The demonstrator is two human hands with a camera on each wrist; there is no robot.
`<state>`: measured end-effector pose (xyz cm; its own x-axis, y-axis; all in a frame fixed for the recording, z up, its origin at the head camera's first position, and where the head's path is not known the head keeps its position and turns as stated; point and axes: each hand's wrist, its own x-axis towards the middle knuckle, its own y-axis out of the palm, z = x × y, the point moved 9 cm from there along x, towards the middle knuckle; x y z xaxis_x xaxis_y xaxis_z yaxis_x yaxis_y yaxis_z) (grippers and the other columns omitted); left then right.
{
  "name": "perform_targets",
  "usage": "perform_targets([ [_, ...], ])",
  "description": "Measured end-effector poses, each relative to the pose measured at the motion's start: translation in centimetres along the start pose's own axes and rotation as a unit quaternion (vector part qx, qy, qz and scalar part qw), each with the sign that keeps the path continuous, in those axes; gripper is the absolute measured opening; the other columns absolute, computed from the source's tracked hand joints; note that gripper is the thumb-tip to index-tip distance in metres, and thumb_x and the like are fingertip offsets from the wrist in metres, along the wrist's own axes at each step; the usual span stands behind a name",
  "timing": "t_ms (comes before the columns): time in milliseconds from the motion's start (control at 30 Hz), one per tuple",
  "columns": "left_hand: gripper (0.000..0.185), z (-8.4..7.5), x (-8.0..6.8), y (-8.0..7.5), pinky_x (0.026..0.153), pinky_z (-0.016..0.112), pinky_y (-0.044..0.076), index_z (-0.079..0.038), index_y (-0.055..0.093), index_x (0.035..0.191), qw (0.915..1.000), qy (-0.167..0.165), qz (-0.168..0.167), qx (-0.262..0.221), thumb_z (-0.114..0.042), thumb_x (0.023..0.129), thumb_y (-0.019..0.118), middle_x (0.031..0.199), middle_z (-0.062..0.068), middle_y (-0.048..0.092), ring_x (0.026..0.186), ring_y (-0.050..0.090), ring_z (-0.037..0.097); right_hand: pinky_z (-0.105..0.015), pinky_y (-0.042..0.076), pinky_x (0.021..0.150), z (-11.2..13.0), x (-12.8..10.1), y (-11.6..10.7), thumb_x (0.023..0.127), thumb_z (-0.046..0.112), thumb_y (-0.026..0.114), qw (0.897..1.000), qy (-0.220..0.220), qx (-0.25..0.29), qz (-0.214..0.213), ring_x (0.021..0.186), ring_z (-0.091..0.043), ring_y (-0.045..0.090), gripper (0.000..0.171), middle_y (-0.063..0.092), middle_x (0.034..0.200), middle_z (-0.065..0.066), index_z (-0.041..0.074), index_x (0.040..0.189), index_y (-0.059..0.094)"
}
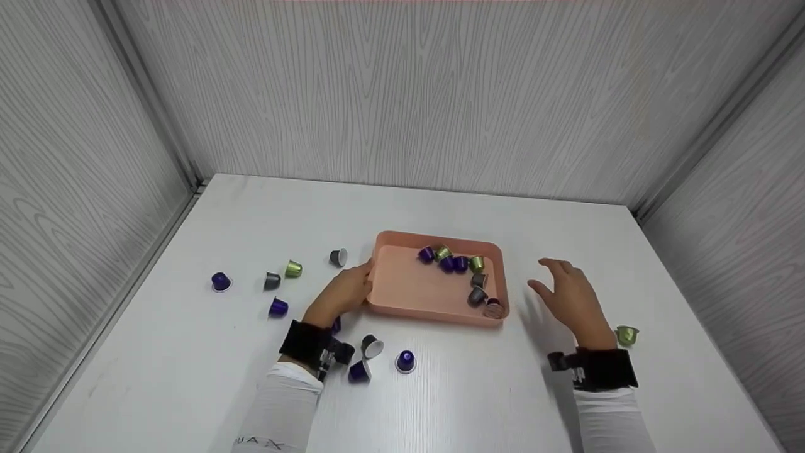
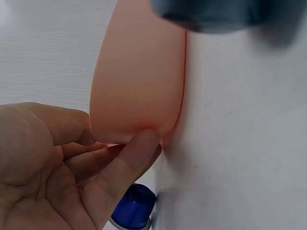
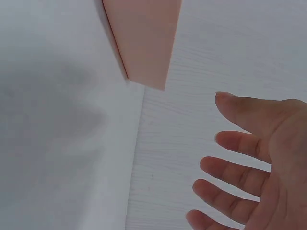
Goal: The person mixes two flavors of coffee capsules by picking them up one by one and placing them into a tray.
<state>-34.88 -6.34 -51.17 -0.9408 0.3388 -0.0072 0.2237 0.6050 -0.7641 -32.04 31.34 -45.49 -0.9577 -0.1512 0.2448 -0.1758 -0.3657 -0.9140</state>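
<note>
A shallow pink tray [image 1: 402, 280] lies on the table, with several coffee capsules [image 1: 447, 263] in purple, green and grey along its far and right sides. My left hand [image 1: 343, 292] grips the tray's left end, and the left wrist view has the fingers and thumb [image 2: 139, 153] on the pink wall [image 2: 139, 81]. A blue-purple capsule [image 2: 134, 206] sits just below those fingers. To the right of the tray, my right hand [image 1: 571, 305] is held apart from it with fingers spread, touching nothing; its palm [image 3: 283, 158] is bare in the right wrist view.
Several loose capsules [image 1: 293, 269] lie left of the tray. Purple capsules [image 1: 405, 360] and a grey one [image 1: 371, 346] are in front of it. One green capsule [image 1: 626, 335] lies beside the right wrist. Grey wood-grain panels [image 1: 409, 94] enclose the white table [image 1: 471, 390].
</note>
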Motion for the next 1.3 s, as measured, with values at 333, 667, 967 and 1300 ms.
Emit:
perform_targets([
  [333,0.055,0.2,-0.1,-0.3,0.101,0.045,0.041,0.003,0.033,0.149,0.9999,-0.010,-0.006,-0.008,-0.009,0.097,0.046,0.140,0.023,0.050,0.114,0.055,0.029,-0.076,0.027,0.095,-5.1,-1.3,0.0,0.094,0.052,0.057,0.988,0.094,-0.023,0.116,0.129,-0.060,0.025,0.084,0.025,0.147,-0.037,-0.001,0.152,0.025],
  [667,0.052,-0.2,-0.1,0.6,0.105,0.045,0.039,0.002,0.038,0.148,0.9999,-0.003,-0.003,-0.015,-0.009,0.098,0.046,0.137,0.022,0.053,0.120,0.054,0.030,-0.082,0.021,0.090,-10.1,-4.8,-0.2,0.093,0.065,0.048,0.977,0.145,-0.018,0.156,0.129,-0.064,0.018,0.096,0.016,0.148,-0.040,-0.001,0.153,0.015],
  [967,0.051,-0.3,0.3,0.1,0.105,0.044,0.039,0.001,0.038,0.148,0.9999,-0.001,-0.010,-0.013,-0.008,0.098,0.045,0.138,0.021,0.053,0.121,0.053,0.029,-0.084,0.019,0.088,-13.6,-7.5,-0.9,0.091,0.069,0.047,0.965,0.185,-0.026,0.185,0.125,-0.070,0.012,0.102,0.011,0.147,-0.042,-0.004,0.152,0.010],
  [1300,0.052,0.2,-0.1,-0.1,0.106,0.045,0.037,0.002,0.038,0.148,0.9998,0.003,-0.014,-0.016,-0.008,0.098,0.045,0.138,0.022,0.052,0.126,0.050,0.032,-0.072,0.031,0.095,-15.3,-9.6,-1.4,0.095,0.064,0.043,0.967,0.178,-0.029,0.181,0.121,-0.066,0.029,0.097,0.021,0.139,-0.049,-0.013,0.147,0.019],
])
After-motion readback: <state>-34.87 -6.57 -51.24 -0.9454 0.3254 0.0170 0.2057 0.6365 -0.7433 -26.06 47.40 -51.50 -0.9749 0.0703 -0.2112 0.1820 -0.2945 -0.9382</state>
